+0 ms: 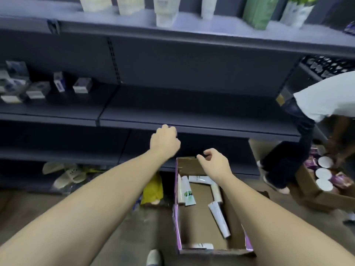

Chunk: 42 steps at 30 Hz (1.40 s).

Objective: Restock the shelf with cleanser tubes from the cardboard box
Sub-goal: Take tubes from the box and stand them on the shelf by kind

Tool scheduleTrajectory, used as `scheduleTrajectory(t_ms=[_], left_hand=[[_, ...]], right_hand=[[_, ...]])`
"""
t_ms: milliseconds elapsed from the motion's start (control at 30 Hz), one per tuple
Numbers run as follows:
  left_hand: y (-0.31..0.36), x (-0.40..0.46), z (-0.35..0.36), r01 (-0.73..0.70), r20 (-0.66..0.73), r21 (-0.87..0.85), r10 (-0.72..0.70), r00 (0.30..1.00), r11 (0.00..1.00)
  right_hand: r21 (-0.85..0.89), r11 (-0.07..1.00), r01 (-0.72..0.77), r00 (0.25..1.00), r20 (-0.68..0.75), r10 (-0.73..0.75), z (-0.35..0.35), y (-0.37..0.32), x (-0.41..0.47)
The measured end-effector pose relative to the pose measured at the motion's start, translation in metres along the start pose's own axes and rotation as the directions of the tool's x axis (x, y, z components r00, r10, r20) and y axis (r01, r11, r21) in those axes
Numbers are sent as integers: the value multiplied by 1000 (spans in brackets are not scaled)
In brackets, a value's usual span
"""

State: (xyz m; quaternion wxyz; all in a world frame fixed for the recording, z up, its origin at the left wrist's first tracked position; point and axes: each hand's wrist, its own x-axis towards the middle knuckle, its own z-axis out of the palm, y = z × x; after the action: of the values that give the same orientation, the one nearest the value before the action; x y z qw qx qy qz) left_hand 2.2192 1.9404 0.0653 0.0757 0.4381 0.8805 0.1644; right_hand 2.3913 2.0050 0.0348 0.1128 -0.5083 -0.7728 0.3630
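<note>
An open cardboard box (pixel 199 249) with purple edges sits on the floor below me. Several white cleanser tubes (pixel 219 217) lie loose inside it. The dark grey middle shelf (pixel 192 110) in front of me is bare on its right section. My left hand (pixel 165 141) hovers at the front lip of that shelf, fingers curled into a loose fist, nothing visible in it. My right hand (pixel 213 160) hangs over the far end of the box, fingers curled and apart, holding nothing. White tubes (pixel 165 12) stand on the top shelf.
Small boxed products (pixel 38 89) sit on the middle shelf's left section. Another person (pixel 307 116) in a white shirt bends at the right beside a second cardboard box (pixel 322 196) of white-lidded jars. Sandals (pixel 67 175) and a yellow bag (pixel 152 189) lie under the bottom shelf.
</note>
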Motion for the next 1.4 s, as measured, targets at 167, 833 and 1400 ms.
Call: scheduleTrajectory(t_ms=[167, 833, 1400], left_hand=[[1, 7, 66, 3, 123, 10, -4, 992, 1000], [-14, 6, 364, -168, 687, 251, -53, 725, 953], [-14, 56, 433, -700, 731, 372, 272, 626, 609]], right_hand=[[-17, 991, -134, 988, 79, 135, 23, 51, 9], [-251, 784, -567, 723, 305, 620, 142, 289, 56], [-64, 807, -587, 802, 89, 591, 203, 327, 71]])
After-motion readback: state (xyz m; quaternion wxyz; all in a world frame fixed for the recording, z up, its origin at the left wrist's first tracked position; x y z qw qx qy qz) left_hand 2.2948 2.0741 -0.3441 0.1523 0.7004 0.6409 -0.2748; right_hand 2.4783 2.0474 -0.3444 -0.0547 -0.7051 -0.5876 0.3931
